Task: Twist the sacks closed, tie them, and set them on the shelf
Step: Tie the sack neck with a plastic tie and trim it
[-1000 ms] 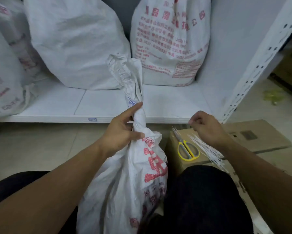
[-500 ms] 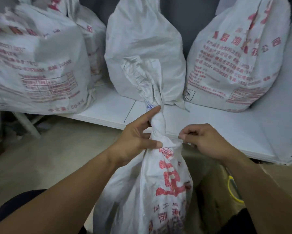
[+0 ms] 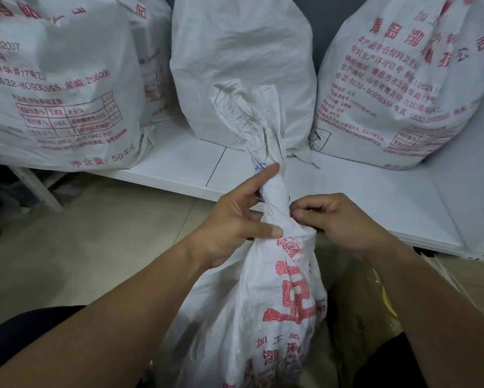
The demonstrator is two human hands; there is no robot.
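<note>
A white woven sack [image 3: 288,298] with red print stands on the floor between my knees. Its top is twisted into a tight neck [image 3: 274,200], and the loose mouth flares above it. My left hand [image 3: 235,222] grips the neck from the left, thumb across the front and index finger pointing up along the twist. My right hand [image 3: 338,222] is at the neck's right side with curled fingers. Its fingertips pinch a thin white tie, barely visible, against the twist.
The low white shelf [image 3: 361,200] runs just behind the sack. On it stand three filled sacks, at left [image 3: 58,79], middle [image 3: 243,51] and right [image 3: 408,79]. At my right, a cardboard box carries yellow-handled scissors [image 3: 386,301] and loose white ties [image 3: 445,275].
My right hand left the ties on the box, came across to the sack's neck, and now presses against it. My view swung left. The left hand kept its grip.
</note>
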